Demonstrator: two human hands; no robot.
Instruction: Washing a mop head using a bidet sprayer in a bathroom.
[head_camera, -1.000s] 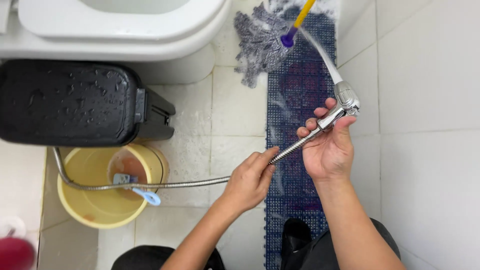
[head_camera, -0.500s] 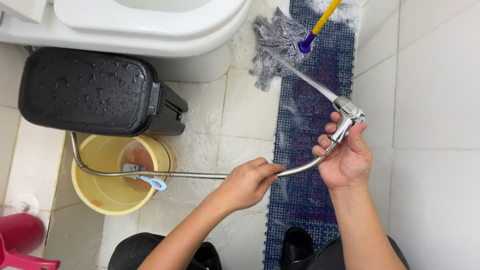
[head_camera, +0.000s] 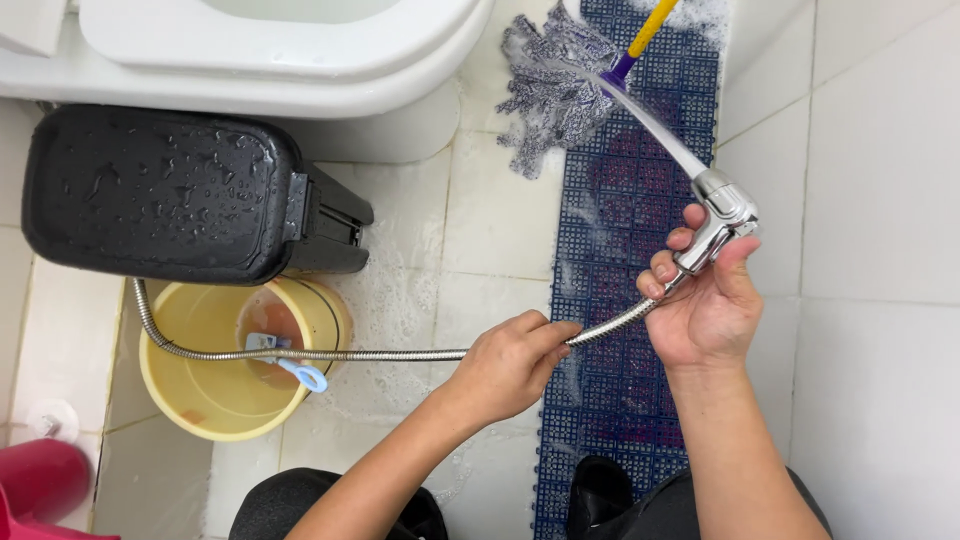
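My right hand (head_camera: 705, 300) grips a chrome spray nozzle (head_camera: 722, 215) and presses its lever; a jet of water runs from it up and left onto a grey string mop head (head_camera: 555, 95) with a yellow and purple handle (head_camera: 645, 35). My left hand (head_camera: 510, 365) holds the flexible metal hose (head_camera: 330, 353) a little behind the nozzle. The hose runs left over a yellow bucket (head_camera: 215, 400) and curves up beside a black pedal bin (head_camera: 165, 190).
A white toilet (head_camera: 270, 60) stands at the top. A blue grid mat (head_camera: 625, 290) lies on the wet, soapy tiled floor. A blue-handled scoop (head_camera: 285, 360) sits in the bucket. A red object (head_camera: 40, 480) is at bottom left. White tiled wall on the right.
The view has shifted, so toilet, bin and bucket sit more to the right. Both hands keep their hold; the spray still hits the mop head.
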